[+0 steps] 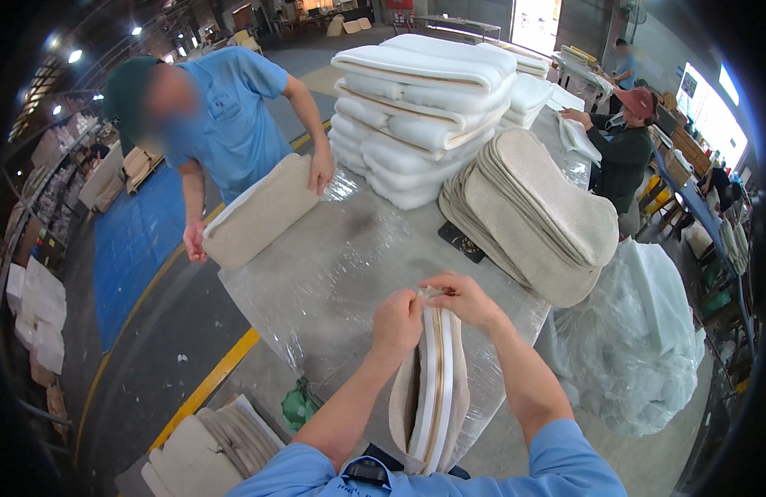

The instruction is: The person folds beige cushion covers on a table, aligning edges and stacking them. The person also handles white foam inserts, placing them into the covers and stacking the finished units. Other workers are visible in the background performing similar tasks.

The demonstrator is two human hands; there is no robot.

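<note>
I see a big workshop hall with a grey concrete floor (151,348) marked by a yellow line (209,381) and a blue mat (134,240). Round ceiling lamps (74,55) glow upper left; daylight enters through a far doorway (532,21)

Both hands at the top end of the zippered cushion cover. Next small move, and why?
Probably draw the zipper toward the body while the other hand steadies the end. Left hand and right hand both pinch the far end of the beige cushion cover, which stands on edge on the plastic-covered table. Its zipper runs toward the person; I cannot tell which hand holds the slider.
</note>
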